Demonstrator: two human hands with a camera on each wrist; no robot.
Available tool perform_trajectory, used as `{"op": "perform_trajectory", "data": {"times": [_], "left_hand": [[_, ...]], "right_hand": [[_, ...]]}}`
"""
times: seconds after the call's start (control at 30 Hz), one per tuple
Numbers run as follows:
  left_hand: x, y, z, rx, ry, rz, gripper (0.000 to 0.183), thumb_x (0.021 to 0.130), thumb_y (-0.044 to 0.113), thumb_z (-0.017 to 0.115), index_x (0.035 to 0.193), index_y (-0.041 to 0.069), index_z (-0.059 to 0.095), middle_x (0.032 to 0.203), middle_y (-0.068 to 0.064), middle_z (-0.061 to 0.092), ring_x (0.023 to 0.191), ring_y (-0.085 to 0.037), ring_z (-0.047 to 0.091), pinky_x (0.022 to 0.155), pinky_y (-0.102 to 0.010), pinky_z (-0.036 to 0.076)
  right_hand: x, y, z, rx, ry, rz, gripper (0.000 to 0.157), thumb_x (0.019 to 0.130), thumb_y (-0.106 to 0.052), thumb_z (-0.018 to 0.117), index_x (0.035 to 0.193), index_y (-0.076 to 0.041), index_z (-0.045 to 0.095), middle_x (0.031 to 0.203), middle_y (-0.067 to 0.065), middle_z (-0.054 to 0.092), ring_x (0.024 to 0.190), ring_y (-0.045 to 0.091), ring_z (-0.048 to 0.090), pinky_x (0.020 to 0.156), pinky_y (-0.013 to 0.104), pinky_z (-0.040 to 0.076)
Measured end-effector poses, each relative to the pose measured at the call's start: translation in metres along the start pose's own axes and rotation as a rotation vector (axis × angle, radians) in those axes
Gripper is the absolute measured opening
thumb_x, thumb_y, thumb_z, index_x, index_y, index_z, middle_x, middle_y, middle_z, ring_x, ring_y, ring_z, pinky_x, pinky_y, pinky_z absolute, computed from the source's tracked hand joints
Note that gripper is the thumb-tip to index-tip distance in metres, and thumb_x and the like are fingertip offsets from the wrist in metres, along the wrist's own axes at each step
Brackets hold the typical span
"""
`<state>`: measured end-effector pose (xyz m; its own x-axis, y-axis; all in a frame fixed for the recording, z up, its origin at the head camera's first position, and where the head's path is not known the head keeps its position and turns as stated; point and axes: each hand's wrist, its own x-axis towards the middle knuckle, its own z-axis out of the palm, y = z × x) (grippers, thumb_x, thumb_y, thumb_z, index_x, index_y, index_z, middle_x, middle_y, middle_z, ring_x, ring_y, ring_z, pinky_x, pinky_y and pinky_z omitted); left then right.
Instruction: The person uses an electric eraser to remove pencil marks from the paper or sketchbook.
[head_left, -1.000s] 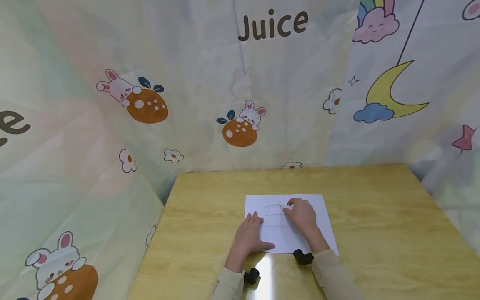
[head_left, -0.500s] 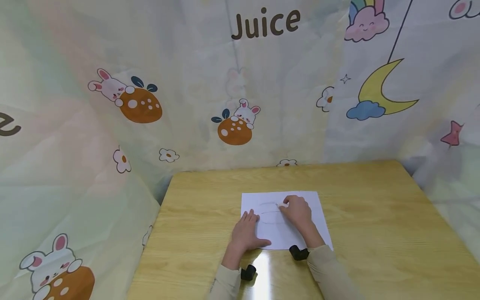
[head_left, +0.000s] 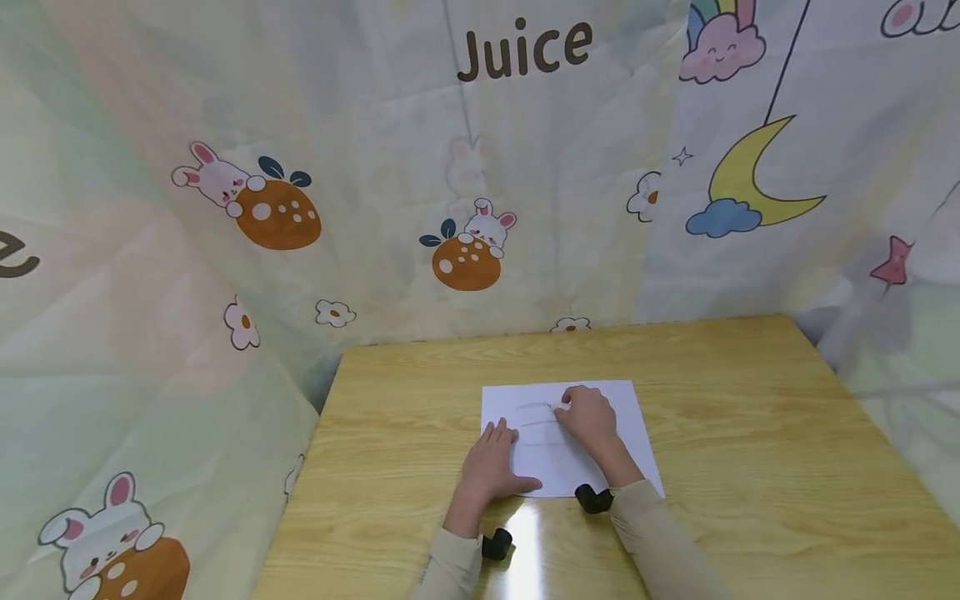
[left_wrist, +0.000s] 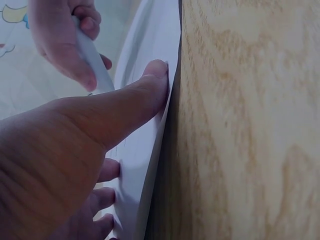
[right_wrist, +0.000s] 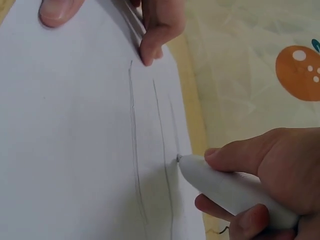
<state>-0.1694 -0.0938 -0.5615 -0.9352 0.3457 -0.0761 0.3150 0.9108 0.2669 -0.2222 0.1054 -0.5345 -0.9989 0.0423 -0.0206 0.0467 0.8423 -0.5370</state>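
Note:
A sheet of white paper (head_left: pixel 637 450) lies on the table with several thin pencil lines (right_wrist: pixel 162 130) across it. My right hand (head_left: pixel 588 417) pinches a thick white pen-shaped tool (right_wrist: pixel 225 187), which looks like an electric eraser. Its small dark tip meets the paper at the line nearest the far edge. Spread over the sheet's left part, my left hand (head_left: pixel 491 462) rests with fingers straight and thumb out along the near edge. In the left wrist view the left thumb (left_wrist: pixel 145 90) presses close to the paper's edge, which lifts slightly off the wood.
The wooden table (head_left: pixel 750 433) extends around the paper. A printed cloth (head_left: pixel 390 167) with rabbits and a moon hangs behind its far edge and along the sides. Black wrist mounts (head_left: pixel 592 498) sit by both cuffs.
The head view has shifted slightly, so the table and paper appear further left and higher. My right hand keeps the tool near the top line; my left hand holds its place on the paper.

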Motion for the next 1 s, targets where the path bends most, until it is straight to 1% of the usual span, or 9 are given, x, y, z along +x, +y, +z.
{"op": "perform_trajectory", "data": {"times": [0.1,0.3,0.43,0.63,0.77,0.87,0.93,1.0], "left_hand": [[-0.0003,0.0006,0.0009,-0.001,-0.004,0.000,0.090,0.067,0.064,0.078,0.132,0.006,0.053,0.150,-0.020,0.036,0.139,-0.037,0.031,0.110,-0.043,0.033],[0.0016,-0.0023,-0.0008,0.029,0.014,-0.001,0.091,0.067,0.065,0.078,0.132,0.006,0.054,0.150,-0.020,0.037,0.139,-0.036,0.032,0.111,-0.041,0.032],[0.0005,-0.0034,0.0004,0.015,-0.002,-0.009,0.091,0.067,0.064,0.078,0.132,0.006,0.053,0.150,-0.020,0.037,0.139,-0.036,0.032,0.110,-0.042,0.033],[-0.0026,-0.0012,0.0037,-0.015,-0.008,-0.008,0.090,0.067,0.062,0.080,0.131,0.006,0.054,0.150,-0.021,0.037,0.138,-0.037,0.033,0.109,-0.044,0.034],[-0.0023,0.0006,0.0029,-0.006,-0.008,-0.007,0.089,0.067,0.063,0.079,0.131,0.006,0.054,0.149,-0.021,0.037,0.138,-0.037,0.033,0.110,-0.043,0.034],[-0.0007,0.0010,0.0010,0.004,0.003,0.000,0.088,0.067,0.063,0.079,0.130,0.007,0.054,0.149,-0.020,0.038,0.138,-0.036,0.033,0.110,-0.042,0.033],[0.0001,0.0004,-0.0003,0.002,-0.003,0.003,0.089,0.067,0.062,0.079,0.131,0.007,0.053,0.149,-0.020,0.037,0.138,-0.036,0.033,0.110,-0.042,0.033],[0.0012,-0.0013,-0.0017,-0.003,-0.025,0.003,0.091,0.067,0.062,0.079,0.133,0.007,0.052,0.150,-0.020,0.036,0.139,-0.036,0.031,0.111,-0.042,0.032]], "right_hand": [[-0.0019,-0.0004,-0.0016,-0.003,-0.024,0.008,0.025,0.083,-0.023,0.075,0.096,-0.002,0.072,0.086,0.011,0.070,0.067,0.023,0.062,0.056,0.043,0.053],[0.0022,-0.0025,-0.0014,0.003,0.000,-0.014,0.026,0.083,-0.025,0.075,0.097,-0.003,0.072,0.088,0.012,0.070,0.071,0.026,0.064,0.058,0.044,0.053],[-0.0010,-0.0020,-0.0015,0.008,-0.014,-0.002,0.024,0.082,-0.024,0.075,0.095,-0.003,0.072,0.088,0.011,0.070,0.071,0.026,0.064,0.057,0.043,0.053],[-0.0045,0.0009,0.0006,0.011,0.000,-0.009,0.024,0.083,-0.025,0.074,0.095,-0.004,0.072,0.088,0.011,0.070,0.070,0.026,0.063,0.056,0.043,0.053],[-0.0053,0.0030,0.0023,0.018,0.001,0.000,0.024,0.083,-0.024,0.075,0.095,-0.004,0.073,0.089,0.011,0.071,0.070,0.025,0.064,0.057,0.043,0.053],[-0.0031,0.0028,0.0021,0.035,0.024,-0.023,0.025,0.084,-0.024,0.074,0.097,-0.003,0.073,0.090,0.013,0.071,0.071,0.026,0.064,0.057,0.044,0.053],[-0.0023,0.0022,0.0009,0.034,0.027,-0.033,0.025,0.084,-0.024,0.074,0.098,-0.002,0.072,0.091,0.014,0.070,0.071,0.028,0.065,0.057,0.045,0.053],[-0.0031,0.0016,-0.0003,0.031,0.027,-0.031,0.026,0.083,-0.024,0.075,0.097,-0.003,0.073,0.091,0.014,0.071,0.071,0.029,0.065,0.056,0.045,0.053]]}}
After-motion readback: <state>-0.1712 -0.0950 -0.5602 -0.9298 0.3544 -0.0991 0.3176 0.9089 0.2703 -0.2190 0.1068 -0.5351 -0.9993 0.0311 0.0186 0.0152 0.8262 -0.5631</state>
